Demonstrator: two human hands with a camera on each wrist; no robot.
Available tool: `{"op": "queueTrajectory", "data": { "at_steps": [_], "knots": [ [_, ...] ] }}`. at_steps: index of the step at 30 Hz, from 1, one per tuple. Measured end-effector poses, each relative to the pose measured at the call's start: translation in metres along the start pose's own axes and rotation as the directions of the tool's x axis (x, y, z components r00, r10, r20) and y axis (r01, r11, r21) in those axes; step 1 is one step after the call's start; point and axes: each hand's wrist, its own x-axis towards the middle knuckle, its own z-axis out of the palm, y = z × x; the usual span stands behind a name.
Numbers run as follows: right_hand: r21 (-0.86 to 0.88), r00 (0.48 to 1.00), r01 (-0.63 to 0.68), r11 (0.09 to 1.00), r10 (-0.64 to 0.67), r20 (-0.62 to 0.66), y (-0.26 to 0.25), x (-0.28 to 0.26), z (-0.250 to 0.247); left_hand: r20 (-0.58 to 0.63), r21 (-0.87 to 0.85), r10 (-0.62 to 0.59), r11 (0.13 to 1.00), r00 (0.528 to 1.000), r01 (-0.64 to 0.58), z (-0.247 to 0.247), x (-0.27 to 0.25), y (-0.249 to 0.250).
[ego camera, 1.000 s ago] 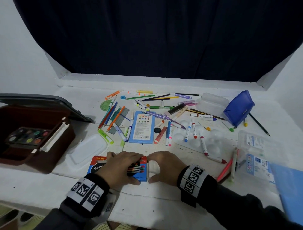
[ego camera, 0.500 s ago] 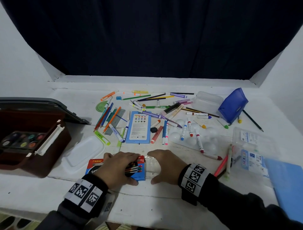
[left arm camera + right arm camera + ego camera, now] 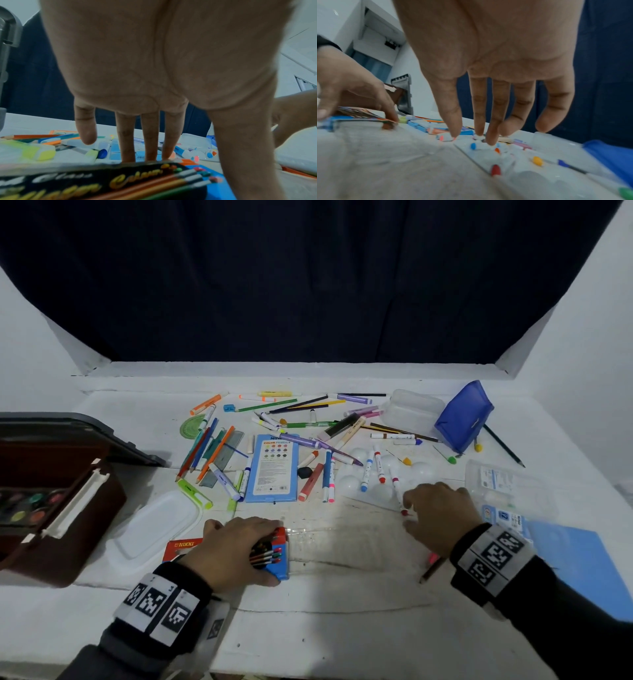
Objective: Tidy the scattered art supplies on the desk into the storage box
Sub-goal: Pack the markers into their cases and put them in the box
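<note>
Two hands work low in frame: the left hand [image 3: 236,549] grips the pencil box [image 3: 278,556] on the counter [image 3: 342,594]; the right hand [image 3: 436,517], fingers spread, reaches a red-capped marker [image 3: 399,494]. Storage box [image 3: 51,498] sits open at far left.

White painted surface [image 3: 342,628], scuffed, set in a white-walled alcove [image 3: 582,354]. Dark navy curtain [image 3: 308,285] hangs behind it. Raised white ledge [image 3: 274,369] along the back edge.

The head camera is looking down over the table [image 3: 342,628]; both wrist cameras are peering close along the palms, sharing the scattered markers [image 3: 378,463].
</note>
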Motion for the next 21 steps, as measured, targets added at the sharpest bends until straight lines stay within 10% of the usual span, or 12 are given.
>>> {"op": "queueTrajectory", "data": {
  "at_steps": [12,21],
  "knots": [
    [-0.086,0.988,-0.071,0.994,0.082,0.131,0.012,0.007,0.012,-0.010,-0.024,0.023,0.999,1.000,-0.023,-0.001,-0.003,0.004],
    [0.319,0.994,-0.057,0.946,0.025,0.104,0.004,0.013,0.015,-0.054,-0.153,0.024,0.988,0.998,-0.032,0.003,-0.008,-0.002]
  ]
}}
